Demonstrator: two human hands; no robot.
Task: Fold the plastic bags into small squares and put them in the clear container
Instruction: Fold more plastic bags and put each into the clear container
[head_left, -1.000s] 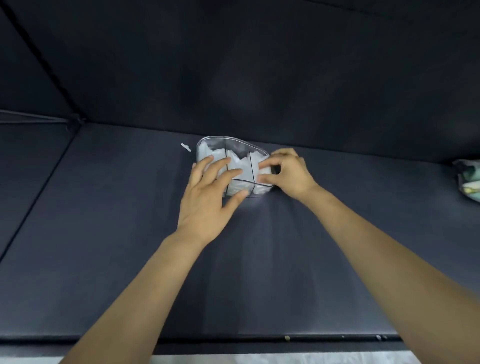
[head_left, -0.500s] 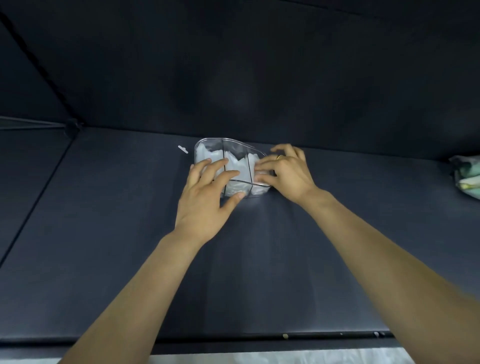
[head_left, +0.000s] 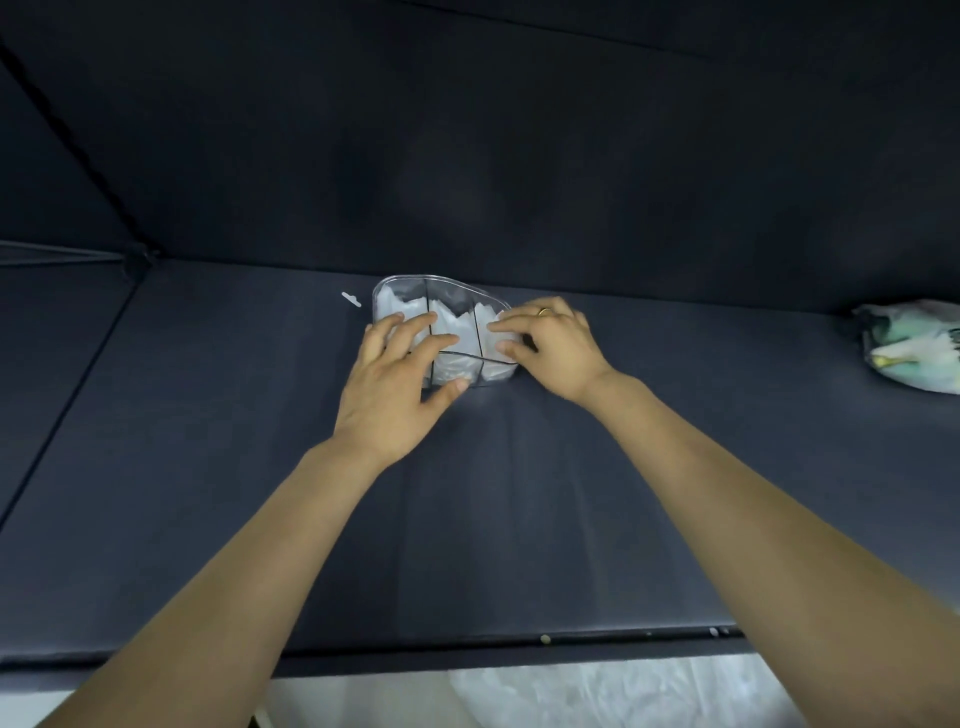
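Left hand (head_left: 395, 384) fingers spread, right hand (head_left: 550, 345) fingers seemingly curled.

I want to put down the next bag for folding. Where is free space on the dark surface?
Free: the wide stretch left of the left hand, and between the right hand and the crumpled bundle. Crowded: around the clear container, where both hands are.

No text, label, brand, number or sign can be read anywhere. The clear container (head_left: 441, 296) and the white folded bags (head_left: 452, 332) inside it show no print, and the crumpled pale bundle (head_left: 914, 345) far to its right shows only blurred colour.
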